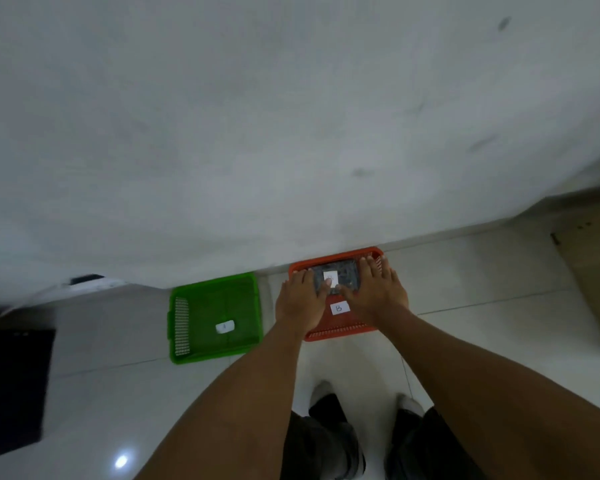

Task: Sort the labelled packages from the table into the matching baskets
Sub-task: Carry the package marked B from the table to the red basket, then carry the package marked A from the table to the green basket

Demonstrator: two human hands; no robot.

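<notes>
Nearest the viewer, at the bottom edge, the person's two feet (361,441) stand on the glossy white tiled floor (118,393), with dark trouser legs above pale footwear. Both bare forearms extend forward and down from there. To the far left, a dark flat object (13,389) lies on the floor; its identity cannot be determined. Beyond the feet, two plastic baskets sit on the floor side by side, near each other but not touching. The green basket (181,327) is on the left and carries a small white label (225,327) on its base; the character on it is too blurred to read. The orange basket (340,332) is on the right and carries a white label (340,308) marked "B" on its near half. The left hand (300,297) and the right hand (378,289) are both closed on a dark package (340,271), one at each side, with the fingers wrapped over its outer edges and the thumbs resting on its top face next to a white label (330,278). The character on that label cannot be read. The package is located within the outline of the orange basket, over its far half; whether it rests on the basket base or is held just above it cannot be determined. Behind both baskets, the large white surface (291,133) fills the upper part of the view, its near edge overhanging the far rims of the baskets.
</notes>
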